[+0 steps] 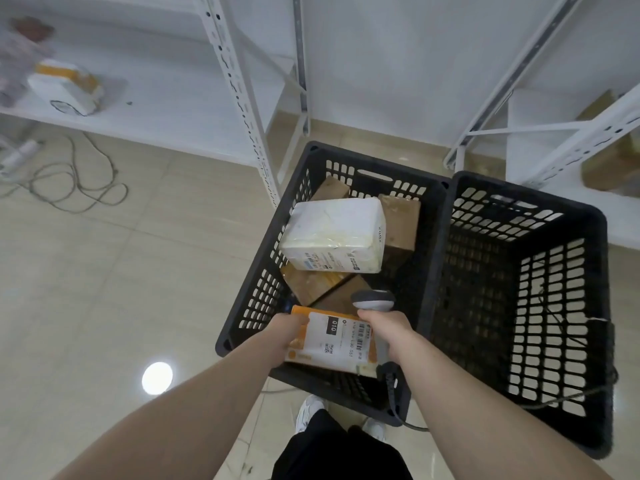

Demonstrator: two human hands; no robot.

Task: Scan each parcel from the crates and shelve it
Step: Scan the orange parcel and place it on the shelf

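At the lower centre of the frame we read "010" in white on a black patch of the orange parcel's label (341, 336). On the white parcel (334, 233) above it, we make out "2005" on the right end; its other print is too small for us to read.

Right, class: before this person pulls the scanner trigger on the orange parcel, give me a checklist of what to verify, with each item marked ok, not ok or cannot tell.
1. Parcel held: ok, left hand grips its left edge.
2. Label facing up: ok, barcode and "010" show.
3. Scanner in right hand: ok.
4. Scanner aimed at the barcode: cannot tell, its head points away over the crate.
5. Shelf space free: ok, bare board beside one parcel already there.
6. Scanner cable free: cannot tell.
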